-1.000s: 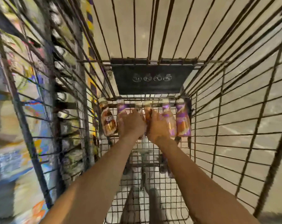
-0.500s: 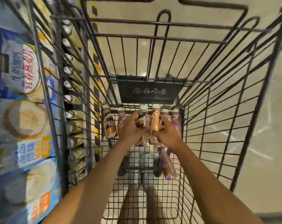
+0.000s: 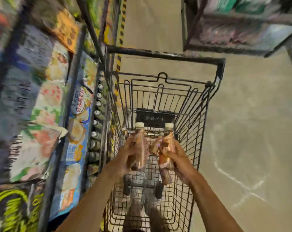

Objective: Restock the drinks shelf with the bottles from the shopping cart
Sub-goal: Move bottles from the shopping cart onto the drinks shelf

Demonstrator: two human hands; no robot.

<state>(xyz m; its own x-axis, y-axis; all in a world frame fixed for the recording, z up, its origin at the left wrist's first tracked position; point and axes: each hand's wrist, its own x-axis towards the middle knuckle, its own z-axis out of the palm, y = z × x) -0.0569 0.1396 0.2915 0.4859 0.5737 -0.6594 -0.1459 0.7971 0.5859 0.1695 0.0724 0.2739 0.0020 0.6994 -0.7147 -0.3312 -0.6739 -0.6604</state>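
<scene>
My left hand (image 3: 125, 153) grips a brown coffee bottle (image 3: 139, 148) with a white cap, held upright above the black wire shopping cart (image 3: 188, 124). My right hand (image 3: 178, 158) grips another brown bottle (image 3: 166, 146) with a white cap, and a further bottle (image 3: 166, 174) hangs below the same hand. More bottles (image 3: 125, 131) stand at the far end of the cart, mostly hidden behind the held ones. A row of bottles (image 3: 97, 124) lines the low shelf left of the cart.
Shelves of packaged goods (image 3: 46, 106) fill the left side, blurred. Another shelving unit (image 3: 239, 25) stands at the upper right. A beige floor aisle (image 3: 250, 131) runs to the right of and beyond the cart. A yellow-black hazard strip (image 3: 120, 47) marks the shelf edge.
Both hands have lifted bottles up out of the row at the cart's far end and drawn them nearer. My view has risen, so the whole cart rim shows.
</scene>
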